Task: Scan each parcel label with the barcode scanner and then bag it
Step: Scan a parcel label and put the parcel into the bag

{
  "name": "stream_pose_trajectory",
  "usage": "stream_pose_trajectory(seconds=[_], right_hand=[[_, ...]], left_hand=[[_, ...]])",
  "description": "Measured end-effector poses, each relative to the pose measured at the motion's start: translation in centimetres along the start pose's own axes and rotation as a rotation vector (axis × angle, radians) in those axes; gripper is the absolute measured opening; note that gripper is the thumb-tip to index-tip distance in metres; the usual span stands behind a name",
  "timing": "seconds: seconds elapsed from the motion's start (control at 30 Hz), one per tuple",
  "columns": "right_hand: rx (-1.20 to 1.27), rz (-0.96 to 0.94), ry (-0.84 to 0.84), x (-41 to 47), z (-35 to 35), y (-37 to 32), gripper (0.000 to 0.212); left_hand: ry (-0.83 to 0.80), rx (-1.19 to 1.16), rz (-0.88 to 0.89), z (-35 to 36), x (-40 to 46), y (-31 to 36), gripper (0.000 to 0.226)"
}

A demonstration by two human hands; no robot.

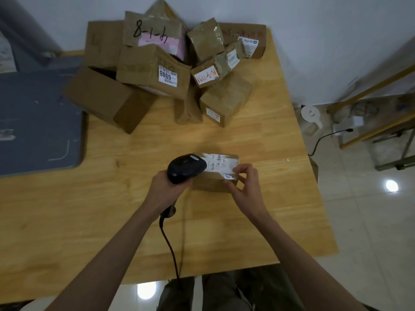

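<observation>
Parcel (214, 176) lies on table (258, 221) just beyond both hands, long axis left-right, label (221, 164) up; my left hand (165, 189) grips scanner (186, 168) at its left end, right hand (243, 181) pinches its near-right corner.

I stand at a wooden table (247, 221) against a pale wall (314, 30). A grey mat (33, 122) lies on its left, and glossy floor tiles (370, 221) reflect ceiling lights

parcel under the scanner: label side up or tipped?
Label side up. The small parcel lies flat on the table, white label facing the scanner in the left hand; right hand pinches its near corner.
</observation>
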State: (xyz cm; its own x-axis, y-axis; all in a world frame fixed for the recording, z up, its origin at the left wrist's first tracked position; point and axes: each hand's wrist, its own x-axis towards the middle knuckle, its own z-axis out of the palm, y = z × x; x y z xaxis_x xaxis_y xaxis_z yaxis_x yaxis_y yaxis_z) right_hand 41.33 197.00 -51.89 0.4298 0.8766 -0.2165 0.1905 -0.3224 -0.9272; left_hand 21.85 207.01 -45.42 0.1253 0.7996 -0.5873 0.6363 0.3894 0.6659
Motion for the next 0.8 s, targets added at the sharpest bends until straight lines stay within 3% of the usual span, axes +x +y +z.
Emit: stream_pose_trajectory(seconds=[0.23, 0.33, 0.4, 0.5, 0.6, 0.67, 0.8], right_hand=[[-0.044, 0.024, -0.049, -1.3, 0.6, 1.2, 0.032], [-0.058, 0.007, -0.077, -0.9, 0.5, 0.6, 0.06], [-0.129, -0.021, -0.123, -0.4, 0.3, 0.2, 0.079], [-0.287, -0.013, -0.21, 0.5, 0.3, -0.6, 0.088], [-0.246, 0.116, -0.242, 1.5, 0.4, -0.7, 0.098], [-0.168, 0.181, -0.233, 1.8, 0.5, -0.9, 0.093], [0.049, 0.095, -0.112, 1.4, 0.7, -1.3, 0.054]], left_hand=[[-0.063, -0.001, -0.031, -0.6, -1.1, -1.6, 0.024], [-0.091, -0.033, -0.035, -1.1, -1.2, -1.7, 0.039], [-0.106, -0.053, -0.02, -1.3, -1.4, -1.6, 0.033], [-0.113, -0.03, 0.015, -1.5, -1.4, -1.4, 0.019], [-0.113, -0.016, 0.038, -1.7, -1.3, -1.0, 0.017], [-0.126, -0.066, 0.026, -1.9, -1.2, -0.4, 0.022], [-0.151, -0.168, 0.037, -2.4, -1.0, 0.7, 0.027]])
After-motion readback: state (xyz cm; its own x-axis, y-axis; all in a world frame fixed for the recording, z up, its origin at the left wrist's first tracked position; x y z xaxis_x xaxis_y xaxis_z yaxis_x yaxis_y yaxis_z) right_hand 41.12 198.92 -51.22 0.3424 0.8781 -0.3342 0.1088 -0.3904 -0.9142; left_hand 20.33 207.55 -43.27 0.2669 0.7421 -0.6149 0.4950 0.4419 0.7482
